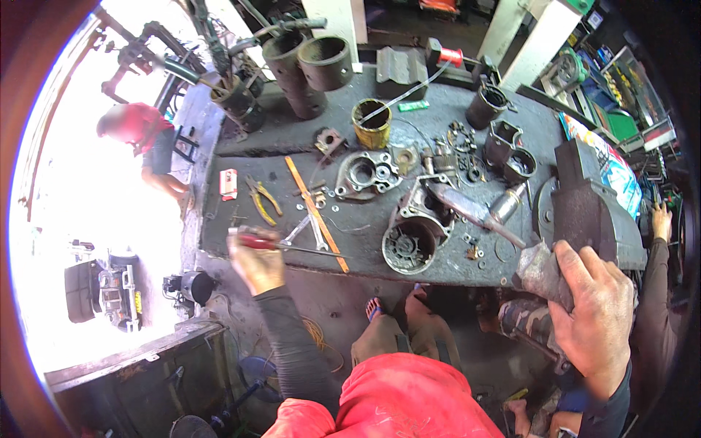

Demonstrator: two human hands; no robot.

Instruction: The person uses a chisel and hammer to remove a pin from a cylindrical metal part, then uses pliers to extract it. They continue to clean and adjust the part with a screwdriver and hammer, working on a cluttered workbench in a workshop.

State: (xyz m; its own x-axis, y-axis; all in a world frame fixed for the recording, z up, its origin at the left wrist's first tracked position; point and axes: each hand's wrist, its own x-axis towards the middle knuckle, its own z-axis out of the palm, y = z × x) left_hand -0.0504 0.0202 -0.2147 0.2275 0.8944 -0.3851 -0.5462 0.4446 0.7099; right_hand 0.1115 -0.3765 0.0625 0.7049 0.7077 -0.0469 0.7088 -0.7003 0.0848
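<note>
My left hand [254, 264] grips a screwdriver with a red handle [255, 241], its long shaft over the bench front beside two spanners [319, 238] and an orange strip [314, 208]. Yellow-handled pliers [264, 203] lie nearby. My right hand [588, 306] is closed on a grey cloth [534, 274] at the bench's right front. In front of me sit a cast metal housing [409, 244], a metal cover plate [365, 173] and a cylindrical tool [467, 210] with small loose parts around them.
The dark bench [241, 230] also carries a yellow can [371, 131], black sleeves [485, 106] and a vise [591, 219]. A person in red [146, 131] is at the left. A co-worker's hand [661, 223] is at the far right. A metal box [139, 387] stands lower left.
</note>
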